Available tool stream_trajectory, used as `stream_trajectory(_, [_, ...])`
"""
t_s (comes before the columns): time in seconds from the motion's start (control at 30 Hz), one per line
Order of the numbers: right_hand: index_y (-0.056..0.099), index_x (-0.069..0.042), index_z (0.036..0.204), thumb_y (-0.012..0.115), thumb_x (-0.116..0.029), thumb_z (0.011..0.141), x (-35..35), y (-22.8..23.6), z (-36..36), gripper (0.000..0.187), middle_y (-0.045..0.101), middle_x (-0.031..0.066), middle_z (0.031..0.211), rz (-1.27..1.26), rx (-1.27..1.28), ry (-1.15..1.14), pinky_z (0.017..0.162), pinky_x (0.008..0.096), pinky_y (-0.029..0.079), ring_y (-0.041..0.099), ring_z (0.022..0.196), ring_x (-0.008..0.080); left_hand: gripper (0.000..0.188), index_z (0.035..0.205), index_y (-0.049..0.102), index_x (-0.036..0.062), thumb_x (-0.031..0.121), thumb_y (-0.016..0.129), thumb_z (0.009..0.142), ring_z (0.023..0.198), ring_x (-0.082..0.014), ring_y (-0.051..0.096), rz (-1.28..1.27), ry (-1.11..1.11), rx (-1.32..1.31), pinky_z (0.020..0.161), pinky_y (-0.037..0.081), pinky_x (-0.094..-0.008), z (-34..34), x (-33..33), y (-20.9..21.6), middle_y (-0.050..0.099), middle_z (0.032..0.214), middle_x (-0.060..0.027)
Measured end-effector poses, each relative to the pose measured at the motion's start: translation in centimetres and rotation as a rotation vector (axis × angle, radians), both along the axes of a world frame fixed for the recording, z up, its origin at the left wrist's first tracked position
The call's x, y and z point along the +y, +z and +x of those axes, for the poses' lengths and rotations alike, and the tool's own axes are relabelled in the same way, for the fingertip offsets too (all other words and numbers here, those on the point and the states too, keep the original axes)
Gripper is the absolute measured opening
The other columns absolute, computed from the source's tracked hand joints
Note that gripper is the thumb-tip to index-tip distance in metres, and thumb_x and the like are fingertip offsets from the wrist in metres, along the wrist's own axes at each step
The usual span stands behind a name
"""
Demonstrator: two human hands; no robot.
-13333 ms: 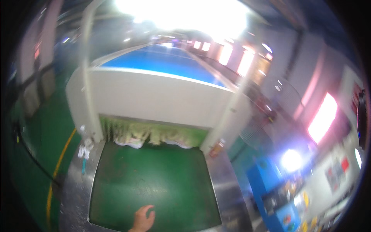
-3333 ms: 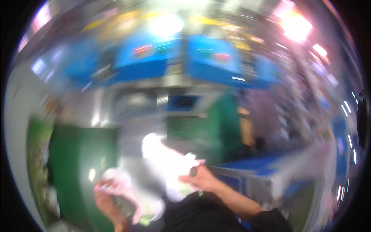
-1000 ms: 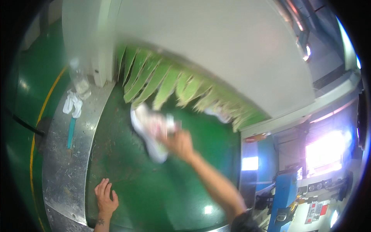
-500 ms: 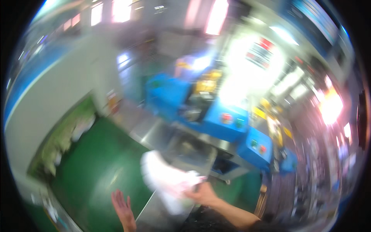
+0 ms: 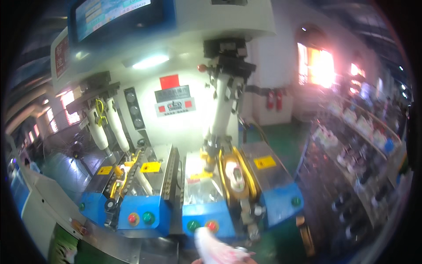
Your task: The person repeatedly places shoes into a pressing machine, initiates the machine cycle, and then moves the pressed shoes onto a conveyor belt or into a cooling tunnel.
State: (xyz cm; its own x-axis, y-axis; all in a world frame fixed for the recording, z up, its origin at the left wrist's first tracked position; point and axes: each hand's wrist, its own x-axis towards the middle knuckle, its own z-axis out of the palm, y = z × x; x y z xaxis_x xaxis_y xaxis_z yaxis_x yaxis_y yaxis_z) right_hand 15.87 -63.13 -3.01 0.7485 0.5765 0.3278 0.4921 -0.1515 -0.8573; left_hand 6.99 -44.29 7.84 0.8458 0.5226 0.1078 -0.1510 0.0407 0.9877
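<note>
A white shoe [image 5: 215, 248] with pink markings shows at the bottom edge, in front of the machine's blue control boxes. My right hand [image 5: 249, 260] grips it from the right; only a little of its fingers is in view. Just a sliver of my left hand [image 5: 197, 261] appears at the shoe's left side, and its grip is hidden. Beyond the shoe, another light-coloured shoe [image 5: 235, 178] lies between yellow side clamps [image 5: 251, 176] in the machine's right station. Yellow clamps [image 5: 118, 180] also flank the left station, where a small light item is hard to make out.
Red and green buttons [image 5: 140, 218] sit on the blue boxes. White cylinders [image 5: 222, 105] hang above the stations, below a screen [image 5: 110, 15]. To the right, a long rack [image 5: 347, 154] carries several shoes. Red fire extinguishers [image 5: 274, 100] stand against the back wall.
My view has swung right and up to face the machine. The white shoe stays in my right hand, now at the bottom edge. My left hand, earlier open and apart, is now beside the shoe.
</note>
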Motion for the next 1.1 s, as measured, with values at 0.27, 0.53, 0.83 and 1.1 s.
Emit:
stream_trajectory(0.27, [0.03,-0.006,0.138,0.064,-0.016,0.081,-12.7,5.5,-0.9,0.067,0.054,0.0041,0.109,0.712,0.985,-0.598,0.074,0.0259,0.047,0.054,0.087,0.0115,0.079,0.14,0.021,-0.0003,0.011,0.071,0.08,0.132,-0.0315,0.036,0.268,-0.433,0.406,0.103,0.037,-0.0372,26.4,-4.5,0.7,0.03,0.144,-0.0228])
stream_trajectory(0.53, [0.027,-0.004,0.139,0.07,-0.019,0.075,-14.9,6.5,-2.2,0.079,0.052,0.0046,0.111,0.868,0.917,-0.701,0.078,0.0276,0.046,0.054,0.09,0.0111,0.071,0.127,0.027,-0.0076,0.022,0.066,0.076,0.103,-0.0425,0.054,0.715,-0.241,0.334,0.09,0.046,-0.0457,47.4,-6.6,-5.5,0.046,0.119,-0.0314])
stream_trajectory(0.83, [0.023,-0.003,0.141,0.07,-0.014,0.076,-15.5,9.7,3.7,0.081,0.042,0.0132,0.129,0.452,1.07,-0.646,0.102,0.0421,0.034,0.043,0.12,0.0254,0.039,0.108,0.056,-0.004,0.011,0.073,0.077,0.086,-0.0192,0.063,0.373,-0.572,0.357,0.074,0.052,-0.035,33.9,-1.3,7.2,0.064,0.097,-0.0103])
stream_trajectory(1.1, [0.05,0.002,0.119,0.059,-0.013,0.086,-3.7,12.4,32.1,0.038,0.059,0.0145,0.113,0.367,1.204,-0.093,0.09,0.0371,0.051,0.061,0.1,0.0246,0.061,0.129,0.043,-0.0005,0.007,0.066,0.074,0.101,-0.0219,0.059,-0.425,-0.068,0.324,0.089,0.048,-0.0355,2.6,3.2,6.2,0.057,0.116,-0.0119])
